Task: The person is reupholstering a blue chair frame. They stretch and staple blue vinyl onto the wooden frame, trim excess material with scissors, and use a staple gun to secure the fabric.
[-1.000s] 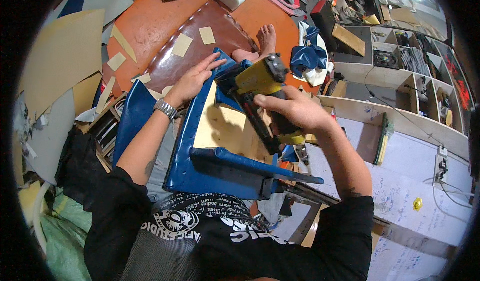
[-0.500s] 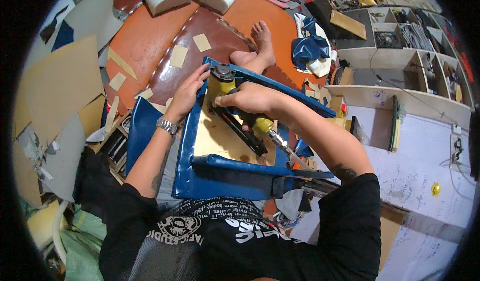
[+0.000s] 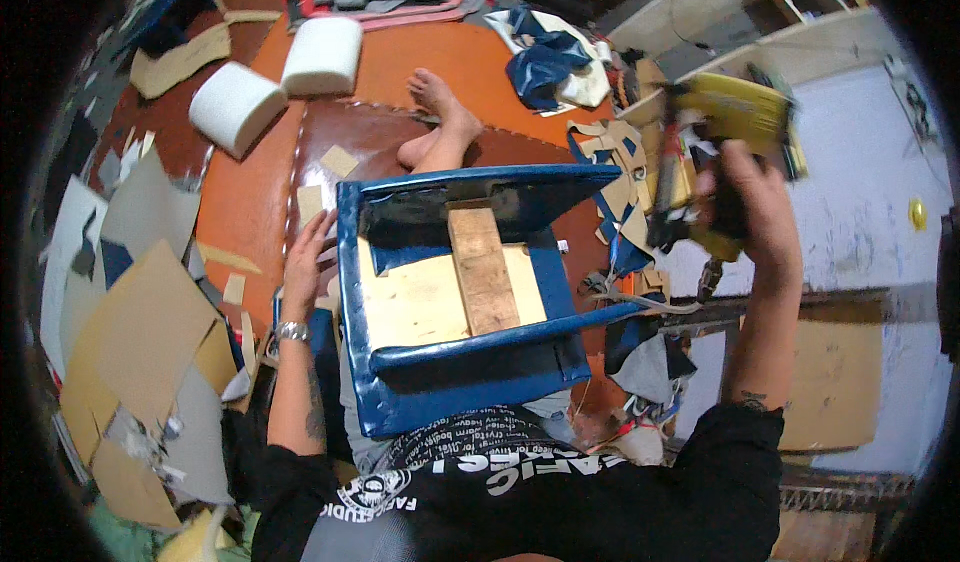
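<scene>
One blue-covered frame (image 3: 480,372) lies before me, apparently between fastenings. My right hand (image 3: 762,202) wraps a yellow nail gun (image 3: 735,112), off to its right. Steadying the wooden block (image 3: 482,272) inside seems called for; my left hand (image 3: 304,267), loosely spread beside the frame, grips nothing.

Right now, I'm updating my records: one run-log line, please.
left hand: beside blue frame; right hand: gripping yellow power tool, clear of frame; wooden block: inside blue frame
</scene>
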### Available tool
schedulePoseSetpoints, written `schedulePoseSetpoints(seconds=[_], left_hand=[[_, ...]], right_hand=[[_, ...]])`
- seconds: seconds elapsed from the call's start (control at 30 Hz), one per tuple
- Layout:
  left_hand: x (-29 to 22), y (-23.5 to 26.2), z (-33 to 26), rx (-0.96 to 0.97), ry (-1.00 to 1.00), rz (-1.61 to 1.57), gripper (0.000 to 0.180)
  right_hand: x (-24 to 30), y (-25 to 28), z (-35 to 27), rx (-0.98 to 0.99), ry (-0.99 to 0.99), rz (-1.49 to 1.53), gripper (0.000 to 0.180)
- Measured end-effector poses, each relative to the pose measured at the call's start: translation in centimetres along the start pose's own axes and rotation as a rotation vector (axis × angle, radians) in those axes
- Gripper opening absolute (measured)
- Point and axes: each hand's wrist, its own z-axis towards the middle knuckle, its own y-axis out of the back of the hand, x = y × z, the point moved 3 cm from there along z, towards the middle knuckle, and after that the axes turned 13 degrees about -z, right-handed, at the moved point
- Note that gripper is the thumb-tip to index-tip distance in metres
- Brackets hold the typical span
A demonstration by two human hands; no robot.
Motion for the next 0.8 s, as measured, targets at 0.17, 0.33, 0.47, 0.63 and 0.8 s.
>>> schedulePoseSetpoints(seconds=[0.17, 0.33, 0.47, 0.63, 0.8], left_hand=[[-8.2, -2.5, 2.3, -0.032, -0.241, 0.107, 0.052], [-17.3, -15.4, 2.5, 0.331, -0.455, 0.497, 0.046], [-17.0, -27.6, 3.9, 0.620, -0.397, 0.939, 0.044], [-11.1, -34.3, 5.9, 0.771, -0.258, 1.360, 0.043], [-11.1, -30.3, 9.5, 0.700, -0.318, 1.241, 0.044]], right_hand=[[-13.2, 9.5, -1.2, -0.593, 0.182, 0.970, 0.051], [-25.5, 12.5, -6.1, -0.912, -0.112, -0.115, 0.031], [-35.6, 2.9, -11.6, -0.221, -0.294, -0.267, 0.036], [-45.3, -17.4, -20.3, -0.009, -0.676, 0.287, 0.032], [-48.2, -26.2, -28.1, 0.163, -0.728, 0.343, 0.050]])
